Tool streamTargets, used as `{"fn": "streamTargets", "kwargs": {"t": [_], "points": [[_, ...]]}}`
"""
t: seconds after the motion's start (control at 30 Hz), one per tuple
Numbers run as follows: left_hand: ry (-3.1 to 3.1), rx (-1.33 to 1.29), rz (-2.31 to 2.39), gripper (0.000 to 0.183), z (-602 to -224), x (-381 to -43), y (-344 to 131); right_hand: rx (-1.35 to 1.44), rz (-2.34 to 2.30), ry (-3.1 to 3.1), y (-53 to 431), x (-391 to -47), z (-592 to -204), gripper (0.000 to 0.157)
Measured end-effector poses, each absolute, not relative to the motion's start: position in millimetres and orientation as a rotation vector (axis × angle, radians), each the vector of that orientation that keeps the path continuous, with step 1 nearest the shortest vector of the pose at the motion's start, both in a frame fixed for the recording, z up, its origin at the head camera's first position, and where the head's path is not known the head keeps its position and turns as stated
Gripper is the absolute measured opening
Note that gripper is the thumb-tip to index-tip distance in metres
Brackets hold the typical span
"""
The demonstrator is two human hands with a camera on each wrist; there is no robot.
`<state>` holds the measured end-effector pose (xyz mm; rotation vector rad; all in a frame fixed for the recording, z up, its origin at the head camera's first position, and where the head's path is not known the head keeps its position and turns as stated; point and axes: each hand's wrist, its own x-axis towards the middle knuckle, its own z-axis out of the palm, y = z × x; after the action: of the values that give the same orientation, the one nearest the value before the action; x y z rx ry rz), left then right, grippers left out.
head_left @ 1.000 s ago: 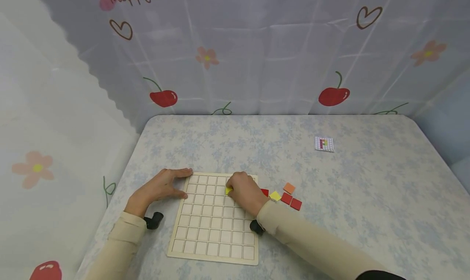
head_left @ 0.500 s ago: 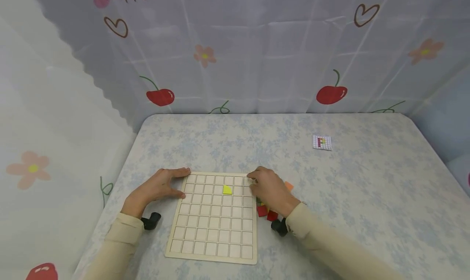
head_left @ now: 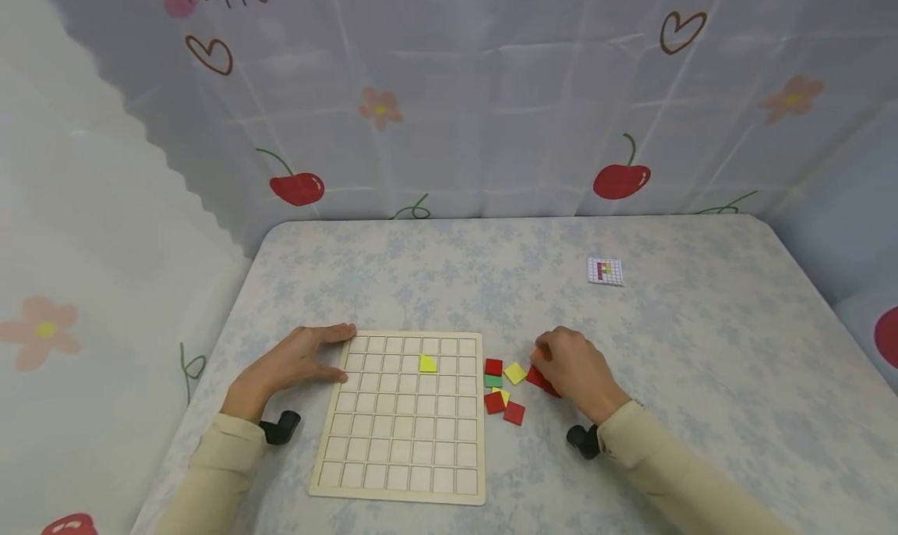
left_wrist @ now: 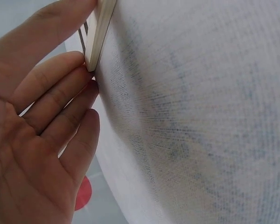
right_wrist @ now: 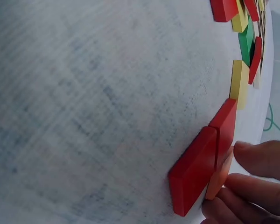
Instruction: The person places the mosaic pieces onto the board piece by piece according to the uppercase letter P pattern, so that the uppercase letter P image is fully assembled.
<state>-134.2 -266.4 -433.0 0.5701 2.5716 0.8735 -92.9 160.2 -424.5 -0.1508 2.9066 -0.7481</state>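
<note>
A pale wooden grid board (head_left: 400, 426) lies flat on the table. My left hand (head_left: 284, 363) rests at its upper left, index fingertip at the corner and thumb on the left edge; the left wrist view shows loosely extended fingers against the board's side. One yellow tile with a clipped corner (head_left: 428, 363) sits in an upper cell. Right of the board, my right hand (head_left: 578, 370) pinches an orange tile (right_wrist: 219, 179) between thumb and fingers. Two red tiles (right_wrist: 193, 170) lie against it, partly hidden by the hand in the head view.
Between board and right hand lie loose tiles: a green tile (head_left: 493, 381), a yellow tile (head_left: 515, 373) and several red ones, including a red tile (head_left: 514, 413). A small card with a coloured grid pattern (head_left: 605, 271) lies farther back. A printed curtain (head_left: 449, 114) hangs behind the table.
My right hand has left the yellow tile in its cell and moved right, past the board's edge, to the orange tile. My left hand has stayed at the board's upper left.
</note>
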Motion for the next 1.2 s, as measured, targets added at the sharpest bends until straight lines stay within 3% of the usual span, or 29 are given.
{"fn": "streamTargets", "kwargs": {"t": [0.37, 0.6, 0.8, 1.2], "points": [[2.575, 0.586, 0.874, 0.078, -433.4, -131.1, -266.8, -0.187, -0.683, 2.935, 158.4, -93.5, -426.8, 0.023], [2.607, 0.610, 0.800, 0.078, -431.2, -132.3, -264.6, -0.204, -0.704, 2.926, 161.3, -94.4, -426.4, 0.008], [2.618, 0.631, 0.766, 0.077, -431.9, -133.8, -262.6, -0.261, -0.776, 2.944, 157.9, -97.6, -428.1, 0.007], [2.606, 0.572, 0.786, 0.078, -430.9, -132.2, -261.4, -0.475, -0.942, 2.849, 89.9, -103.1, -420.5, 0.012]]}}
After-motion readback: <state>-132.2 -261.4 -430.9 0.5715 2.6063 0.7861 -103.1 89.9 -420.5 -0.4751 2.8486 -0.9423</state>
